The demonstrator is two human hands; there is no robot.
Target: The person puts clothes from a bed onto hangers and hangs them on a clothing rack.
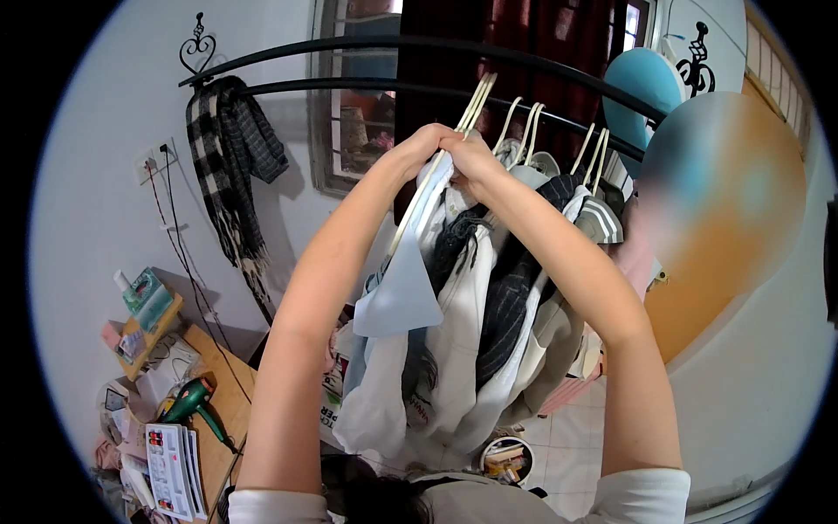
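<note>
even indoor light, bent and dark-rimmed edges

the room is fairly bright, though the light's source is out of view. a soft shadow lies on the wall [301,196] beside the checked scarf [214,148], and the red curtain [515,79] sinks into near-black. the hangers [476,105] and garments [454,306] look reasonably sharp — but a heavy, smeared blur covers part of the orange-brown surface [698,306] at right. wide-angle distortion bows the black rail [375,42] — dark corners close in, fringed with blue.

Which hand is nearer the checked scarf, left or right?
Left. The left hand is at the hangers, on the side toward the scarf, which hangs at the rail's left end; the right hand is just beside it, farther from the scarf.
</note>
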